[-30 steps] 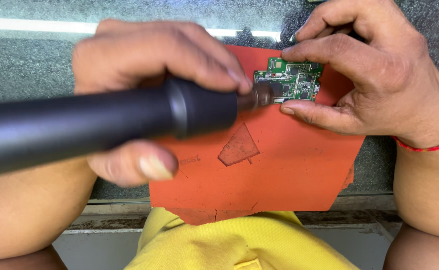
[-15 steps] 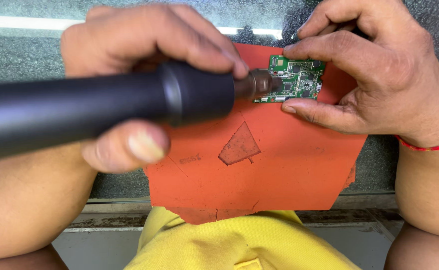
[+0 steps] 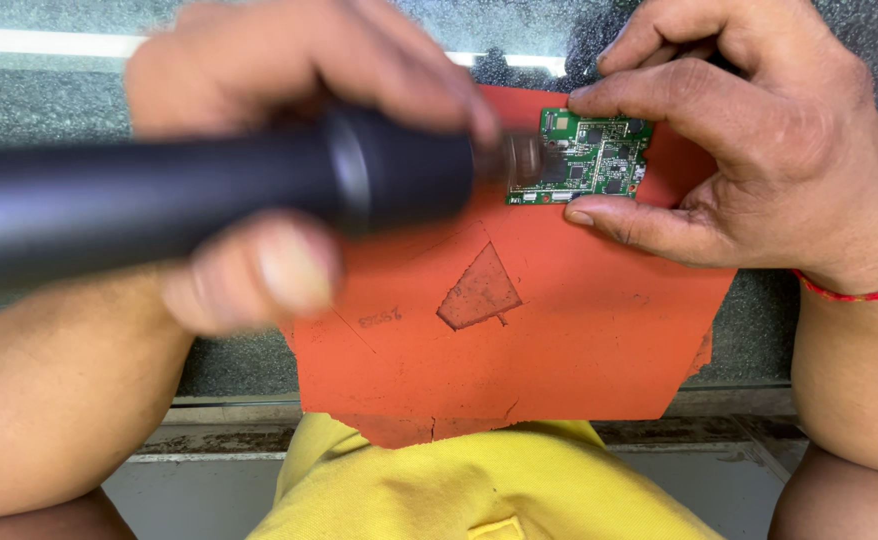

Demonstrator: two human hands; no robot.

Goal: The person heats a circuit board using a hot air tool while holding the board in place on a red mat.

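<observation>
Here, seen from the head camera, a dark speckled stone worktop (image 3: pixel 79 110) spans the field, and an orange-red heat mat (image 3: pixel 559 350) lies on it with its near edge hanging over the counter lip, above a yellow garment (image 3: pixel 479 480). A triangular scorched patch (image 3: pixel 481 292) marks the middle of the mat. The left hand (image 3: pixel 289 150) is blurred and wraps fully around a thick black cylindrical tool (image 3: pixel 189 205), fingers over the top and thumb beneath, so the grasp is closed tight on the barrel. The tool lies nearly level across the left half of the view, and its metal nozzle (image 3: pixel 521 160) ends just at the left edge of a small green circuit board (image 3: pixel 587 158); whether nozzle and board touch cannot be told. The board rests flat on the far right part of the mat. The right hand (image 3: pixel 759 150) pinches it, forefinger on the far edge and thumb on the near edge. A red thread bracelet (image 3: pixel 854 293) circles the right wrist.
</observation>
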